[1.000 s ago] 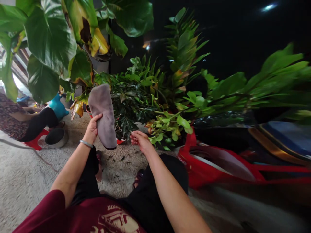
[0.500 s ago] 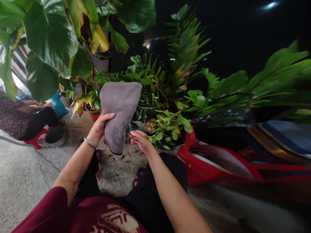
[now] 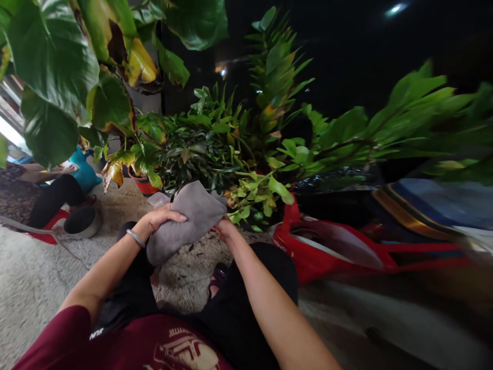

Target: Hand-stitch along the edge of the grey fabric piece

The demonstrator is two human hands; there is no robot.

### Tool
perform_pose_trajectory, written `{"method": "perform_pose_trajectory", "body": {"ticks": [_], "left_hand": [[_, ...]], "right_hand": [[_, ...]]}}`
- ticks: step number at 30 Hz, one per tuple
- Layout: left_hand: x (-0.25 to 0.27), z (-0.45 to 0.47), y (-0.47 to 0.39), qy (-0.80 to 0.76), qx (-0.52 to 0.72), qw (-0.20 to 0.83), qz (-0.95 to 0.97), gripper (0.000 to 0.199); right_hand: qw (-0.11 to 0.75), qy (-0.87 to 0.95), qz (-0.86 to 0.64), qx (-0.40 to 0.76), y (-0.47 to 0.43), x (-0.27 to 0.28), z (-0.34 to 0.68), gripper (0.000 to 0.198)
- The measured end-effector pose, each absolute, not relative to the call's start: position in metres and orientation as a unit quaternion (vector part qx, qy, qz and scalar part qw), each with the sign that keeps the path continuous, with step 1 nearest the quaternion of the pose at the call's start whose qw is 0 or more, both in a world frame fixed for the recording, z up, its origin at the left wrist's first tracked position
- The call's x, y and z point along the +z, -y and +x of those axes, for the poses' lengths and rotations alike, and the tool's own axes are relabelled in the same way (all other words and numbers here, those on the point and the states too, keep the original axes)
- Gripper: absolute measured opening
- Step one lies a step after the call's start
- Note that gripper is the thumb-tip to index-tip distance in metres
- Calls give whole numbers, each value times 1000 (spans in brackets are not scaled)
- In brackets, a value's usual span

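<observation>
A soft grey piece of cloth [image 3: 194,208], wide at one end and narrow at the other, is held tilted in front of my knees. My left hand [image 3: 162,218] grips its left edge, thumb on top and fingers hidden underneath. At the right corner, my right hand [image 3: 225,229] closes on the edge, with most of its fingertips behind the cloth. A metal bangle [image 3: 135,238] circles my left wrist. Just beyond the cloth lies a small pale printed card or packet [image 3: 158,199] on the ground.
Leafy potted plants [image 3: 196,139] fill the space ahead, large leaves hanging at upper left. To the right stands a red bag or container [image 3: 331,241]. On the left, another person [image 3: 57,198] sits by a dark round pot [image 3: 81,222], and a cable [image 3: 67,244] crosses the concrete.
The grey cloth has come down and turned from upright to slanting, its wide end now toward the right. My right hand has moved from beside it onto its right edge. The view shifted slightly.
</observation>
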State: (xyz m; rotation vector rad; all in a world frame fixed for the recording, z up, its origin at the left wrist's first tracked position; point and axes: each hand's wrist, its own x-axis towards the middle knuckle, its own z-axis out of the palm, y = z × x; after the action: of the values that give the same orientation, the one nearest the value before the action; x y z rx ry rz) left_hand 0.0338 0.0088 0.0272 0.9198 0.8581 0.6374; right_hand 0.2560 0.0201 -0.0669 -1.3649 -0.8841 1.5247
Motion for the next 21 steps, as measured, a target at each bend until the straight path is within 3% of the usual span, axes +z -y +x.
{"method": "perform_pose_trajectory", "body": {"ticks": [3, 7, 15, 21], "left_hand": [[62, 48, -27, -331, 395, 754, 407, 57], [84, 81, -49, -310, 478, 734, 369, 49], [-9, 24, 6, -449, 299, 755, 374, 39], [45, 40, -18, -348, 358, 749, 435, 50]], "right_hand": [[448, 347, -541, 622, -18, -62, 255, 24], [465, 314, -513, 649, -16, -57, 251, 24], [458, 267, -532, 660, -21, -61, 258, 21], [461, 282, -531, 652, -19, -62, 253, 22]]}}
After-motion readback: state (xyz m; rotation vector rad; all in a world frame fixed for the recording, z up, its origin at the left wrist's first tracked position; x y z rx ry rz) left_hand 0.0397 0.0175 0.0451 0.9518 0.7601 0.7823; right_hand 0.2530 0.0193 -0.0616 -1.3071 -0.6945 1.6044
